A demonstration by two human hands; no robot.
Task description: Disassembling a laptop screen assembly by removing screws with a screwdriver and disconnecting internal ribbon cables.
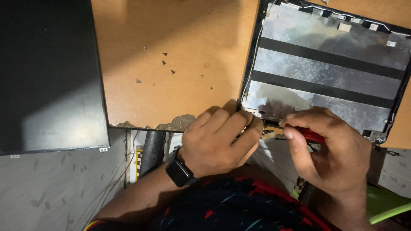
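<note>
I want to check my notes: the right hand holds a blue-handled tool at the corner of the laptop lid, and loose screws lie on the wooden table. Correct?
Not quite. In the head view the tool in the right hand has a red handle, not blue. The rest is right.

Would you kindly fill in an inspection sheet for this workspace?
Surface: orange wooden table, near edge chipped.
Job's things: laptop lid back cover, foil-lined inside facing up; red-handled tool.
Clutter: loose screws; black screen panel lying flat.
Hands: left hand curled at the cover's near corner; right hand grips the tool.
Cables: thin wire along the cover's left edge.
Surroundings: patterned floor.
</note>
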